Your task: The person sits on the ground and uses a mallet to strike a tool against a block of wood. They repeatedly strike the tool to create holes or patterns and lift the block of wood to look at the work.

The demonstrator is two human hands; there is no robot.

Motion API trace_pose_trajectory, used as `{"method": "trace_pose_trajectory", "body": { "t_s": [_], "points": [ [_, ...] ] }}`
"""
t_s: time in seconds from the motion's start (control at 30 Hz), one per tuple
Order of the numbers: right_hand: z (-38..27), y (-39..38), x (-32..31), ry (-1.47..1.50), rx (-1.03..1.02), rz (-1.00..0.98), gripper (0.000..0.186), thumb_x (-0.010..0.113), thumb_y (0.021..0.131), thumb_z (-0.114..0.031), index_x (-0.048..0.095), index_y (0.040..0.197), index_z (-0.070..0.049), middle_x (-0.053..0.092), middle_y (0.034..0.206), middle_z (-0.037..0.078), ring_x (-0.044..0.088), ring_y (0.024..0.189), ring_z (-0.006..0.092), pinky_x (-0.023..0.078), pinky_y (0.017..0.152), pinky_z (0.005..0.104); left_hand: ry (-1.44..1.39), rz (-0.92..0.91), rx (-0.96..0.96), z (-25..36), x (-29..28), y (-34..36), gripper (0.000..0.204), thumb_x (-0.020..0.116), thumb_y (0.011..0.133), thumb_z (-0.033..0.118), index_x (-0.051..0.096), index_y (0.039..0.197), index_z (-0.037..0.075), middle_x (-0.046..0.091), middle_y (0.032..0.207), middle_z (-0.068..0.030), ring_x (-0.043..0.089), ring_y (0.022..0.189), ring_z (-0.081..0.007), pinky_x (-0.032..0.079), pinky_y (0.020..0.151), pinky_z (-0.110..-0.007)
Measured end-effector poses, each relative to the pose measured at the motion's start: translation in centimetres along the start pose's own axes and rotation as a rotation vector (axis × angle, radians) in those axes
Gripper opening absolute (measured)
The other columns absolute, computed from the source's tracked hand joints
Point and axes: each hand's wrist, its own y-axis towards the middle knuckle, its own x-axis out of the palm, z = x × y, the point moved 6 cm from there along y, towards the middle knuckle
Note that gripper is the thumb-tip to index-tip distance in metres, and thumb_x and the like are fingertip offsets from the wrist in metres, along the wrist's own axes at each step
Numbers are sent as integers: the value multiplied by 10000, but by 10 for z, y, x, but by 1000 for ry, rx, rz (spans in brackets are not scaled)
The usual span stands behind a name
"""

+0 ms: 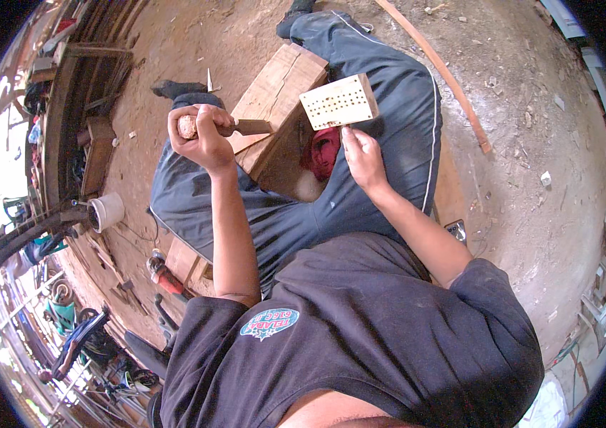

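My left hand (pixel 203 139) is wrapped round the wooden handle of a short, broad-bladed tool (pixel 253 127), a knife or a chisel; I cannot tell which. Its blade points right, over the near part of a thick, cracked wood block (pixel 281 82) between my legs. Thumb and fingers of my right hand (pixel 365 160) pinch the lower edge of a pale drilled block (pixel 338 103), which has rows of small dark holes in its face. This block is tilted, to the right of the thick one. Below it, a dark red cloth (pixel 323 152) lies between the thick block and my right hand.
A long curved wood strip (pixel 449 75) lies on the dirt floor at the far right. At left are a white bucket (pixel 107 212) and a red-and-grey power tool (pixel 165 274). Wooden shelving (pixel 60 107) and cluttered gear line the left side.
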Motion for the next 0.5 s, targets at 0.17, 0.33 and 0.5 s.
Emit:
{"method": "trace_pose_trajectory", "body": {
  "t_s": [0.17,0.33,0.5],
  "points": [
    [-4,2,-5,-37,-26,10,432,457,1045,-322,440,676,-99,369,602,-68,323,542,43,289,487,258,-21,6,-19,-2,6,2,113,532,864,-33,445,813,18,490,581,-70,481,465,-130,445,429,-292],
    [-8,4,-6,-60,-43,14,425,452,1045,-307,445,677,-95,369,606,-70,326,551,43,292,490,261,40,7,-28,-2,5,3,112,548,864,-17,461,803,18,493,567,-60,490,460,-115,422,426,-267],
    [2,1,-1,-124,-96,22,407,463,1027,-280,612,854,58,579,699,177,486,626,232,445,653,385,152,-34,39,2,-3,-4,124,552,867,-49,481,795,22,503,609,-23,504,488,-85,399,446,-241]
  ]
}}
